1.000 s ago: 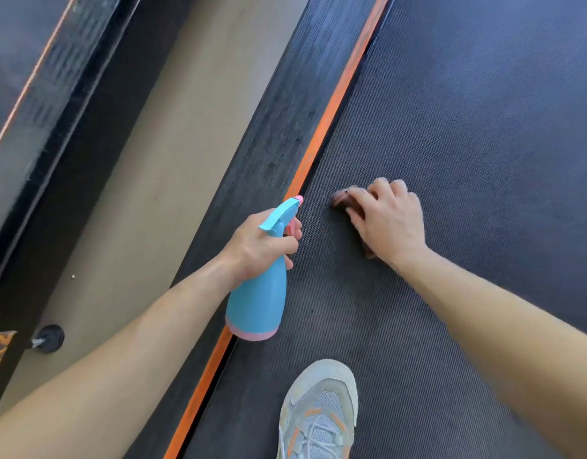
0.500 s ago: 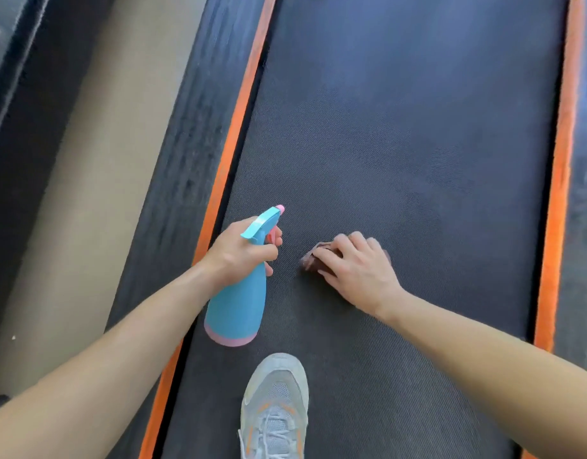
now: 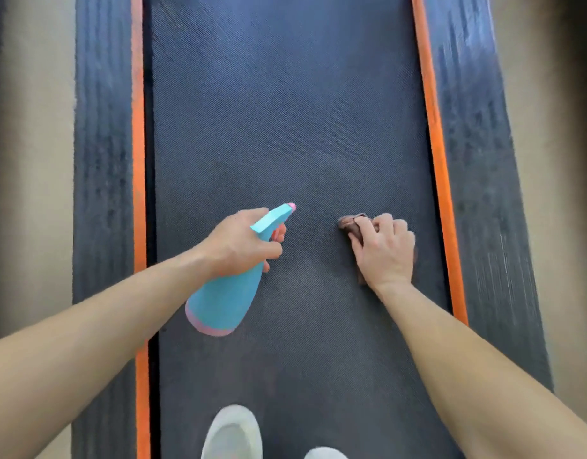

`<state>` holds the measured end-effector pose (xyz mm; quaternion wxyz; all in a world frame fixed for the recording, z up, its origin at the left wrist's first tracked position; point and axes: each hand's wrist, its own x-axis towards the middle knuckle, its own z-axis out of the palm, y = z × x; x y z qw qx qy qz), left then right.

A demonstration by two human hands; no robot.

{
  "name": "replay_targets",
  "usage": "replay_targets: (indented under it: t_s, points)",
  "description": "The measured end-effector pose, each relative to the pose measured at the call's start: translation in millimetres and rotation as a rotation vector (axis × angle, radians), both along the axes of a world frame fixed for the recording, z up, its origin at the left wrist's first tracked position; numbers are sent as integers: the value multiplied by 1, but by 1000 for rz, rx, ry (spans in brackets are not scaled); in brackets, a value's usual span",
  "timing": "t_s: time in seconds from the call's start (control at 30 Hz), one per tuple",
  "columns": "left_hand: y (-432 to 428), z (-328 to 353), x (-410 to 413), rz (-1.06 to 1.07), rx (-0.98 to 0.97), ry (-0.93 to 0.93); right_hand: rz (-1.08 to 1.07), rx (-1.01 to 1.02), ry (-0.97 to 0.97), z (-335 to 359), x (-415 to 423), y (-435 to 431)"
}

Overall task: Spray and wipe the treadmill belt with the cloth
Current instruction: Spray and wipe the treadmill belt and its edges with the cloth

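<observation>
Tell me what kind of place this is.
Probably a gym or home workout room: the person stands on a treadmill belt edged with orange strips, sneaker on it, tan floor beside.

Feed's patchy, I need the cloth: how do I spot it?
Start at the dark treadmill belt between two orange strips. Right of the blue spray bottle, near the right strip, the right hand holds down a bunched cloth. It is the only brownish thing, poking out beyond that hand.

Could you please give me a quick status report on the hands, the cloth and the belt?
Left hand grips spray bottle, nozzle forward. Right hand holds cloth against belt, near right edge. Shoe on belt behind hands.
</observation>
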<state>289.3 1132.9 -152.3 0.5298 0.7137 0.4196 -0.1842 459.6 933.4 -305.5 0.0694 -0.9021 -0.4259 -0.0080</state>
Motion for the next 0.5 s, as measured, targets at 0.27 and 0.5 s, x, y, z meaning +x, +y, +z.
replay_targets:
  t_s: [0.27,0.5]
  points:
    - [-2,-22,31,30,-68,-59,25,11,-43,-9,3,-4]
    - [-28,-21,19,-20,-50,-49,-41,-240,195,21,1,3]
